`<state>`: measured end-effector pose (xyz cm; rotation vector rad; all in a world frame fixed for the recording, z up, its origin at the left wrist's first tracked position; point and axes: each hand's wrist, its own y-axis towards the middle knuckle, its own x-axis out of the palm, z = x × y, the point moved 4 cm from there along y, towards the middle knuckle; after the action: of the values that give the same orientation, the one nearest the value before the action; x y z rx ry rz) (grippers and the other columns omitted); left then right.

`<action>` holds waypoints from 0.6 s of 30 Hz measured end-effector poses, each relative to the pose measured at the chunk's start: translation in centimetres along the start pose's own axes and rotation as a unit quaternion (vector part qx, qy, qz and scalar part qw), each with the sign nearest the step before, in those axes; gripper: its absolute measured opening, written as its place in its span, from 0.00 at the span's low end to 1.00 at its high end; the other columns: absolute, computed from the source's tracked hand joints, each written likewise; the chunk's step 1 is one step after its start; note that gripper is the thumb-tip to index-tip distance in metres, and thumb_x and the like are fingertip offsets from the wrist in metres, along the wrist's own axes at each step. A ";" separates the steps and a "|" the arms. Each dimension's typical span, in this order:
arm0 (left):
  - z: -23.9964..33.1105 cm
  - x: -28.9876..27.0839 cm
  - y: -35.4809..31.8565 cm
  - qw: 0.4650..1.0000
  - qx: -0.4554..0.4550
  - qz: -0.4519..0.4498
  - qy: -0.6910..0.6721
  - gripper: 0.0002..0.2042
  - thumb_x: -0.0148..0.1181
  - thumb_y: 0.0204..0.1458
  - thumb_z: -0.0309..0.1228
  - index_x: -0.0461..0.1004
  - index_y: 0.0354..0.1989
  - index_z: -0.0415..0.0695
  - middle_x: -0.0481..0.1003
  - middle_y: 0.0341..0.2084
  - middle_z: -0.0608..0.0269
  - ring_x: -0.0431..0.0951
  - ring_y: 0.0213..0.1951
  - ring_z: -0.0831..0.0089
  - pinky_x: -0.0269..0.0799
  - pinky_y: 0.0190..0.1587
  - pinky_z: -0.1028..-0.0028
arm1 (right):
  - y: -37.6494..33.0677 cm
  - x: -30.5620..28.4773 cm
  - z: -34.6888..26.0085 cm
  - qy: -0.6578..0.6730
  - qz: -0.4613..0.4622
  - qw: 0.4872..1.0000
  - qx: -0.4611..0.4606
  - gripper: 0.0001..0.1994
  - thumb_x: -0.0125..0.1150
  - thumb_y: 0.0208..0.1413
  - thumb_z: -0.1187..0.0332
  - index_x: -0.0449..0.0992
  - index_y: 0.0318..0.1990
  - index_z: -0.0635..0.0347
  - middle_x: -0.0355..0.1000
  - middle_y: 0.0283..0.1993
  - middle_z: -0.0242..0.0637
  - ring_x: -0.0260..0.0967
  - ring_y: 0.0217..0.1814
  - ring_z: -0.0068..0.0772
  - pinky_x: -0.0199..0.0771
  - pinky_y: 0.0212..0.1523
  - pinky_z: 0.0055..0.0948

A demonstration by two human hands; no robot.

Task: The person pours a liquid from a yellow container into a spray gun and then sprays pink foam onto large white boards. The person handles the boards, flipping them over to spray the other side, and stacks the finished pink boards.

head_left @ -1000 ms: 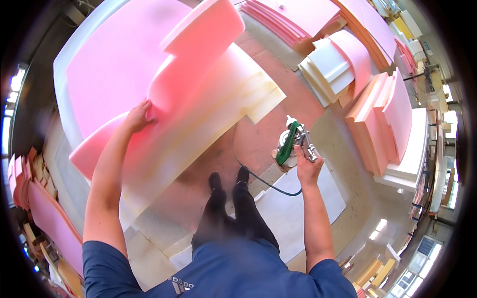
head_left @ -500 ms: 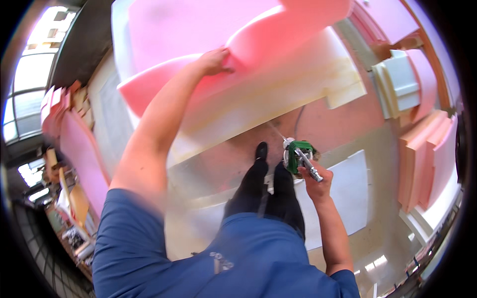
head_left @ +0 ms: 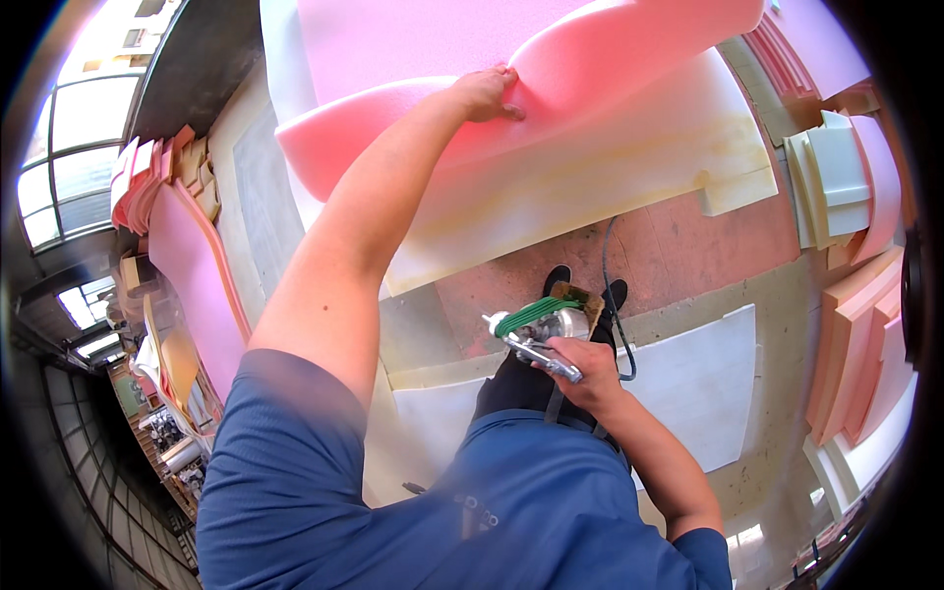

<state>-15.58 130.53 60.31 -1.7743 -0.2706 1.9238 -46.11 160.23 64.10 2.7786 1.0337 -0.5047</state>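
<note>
My left hand reaches far forward and grips the edge of a thick pink foam sheet, which is folded up off a cream foam slab. My right hand stays close to my body, closed round the handle of a metal spray gun with a green band on its cup. A dark hose runs from the gun down past my black shoes.
White foam panels lie on the reddish floor by my feet. Stacks of pink and cream foam pieces stand at the right. More pink foam leans at the left near windows.
The view has swung left and closer to the foam. My left hand has slid along the pink sheet's edge and lifted it higher. The spray gun has dropped nearer my waist.
</note>
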 end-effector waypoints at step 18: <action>-0.1 -0.1 0.4 1.000 -0.008 -0.019 0.014 0.45 0.64 0.50 0.56 0.56 0.69 0.36 0.55 0.70 0.45 0.54 0.71 0.52 0.52 0.71 0.61 | -3.5 -9.5 3.0 -0.043 0.171 0.975 0.134 0.13 0.75 0.46 0.73 0.80 0.39 0.63 0.79 0.30 0.43 0.78 0.29 0.40 0.76 0.31 0.31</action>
<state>-15.53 130.12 60.21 -1.7917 -0.3088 1.8732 -55.92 156.36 64.67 3.0428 0.4816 -0.7514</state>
